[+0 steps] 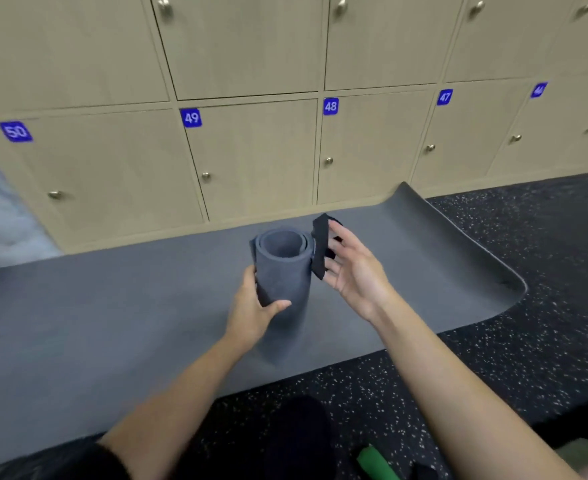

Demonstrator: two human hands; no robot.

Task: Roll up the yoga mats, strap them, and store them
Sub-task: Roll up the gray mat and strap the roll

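Left hand: gripping rolled yoga mat midway.
Right hand: fingers straight, carrying black strap.
Handling: light, springy; likely unrolling unless squeezed.

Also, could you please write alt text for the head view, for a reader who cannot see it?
The left hand grips a rolled grey mat held upright, while the open right hand touches a black strap at the roll's side. Beneath, a second grey mat lies unrolled on speckled floor before numbered lockers.
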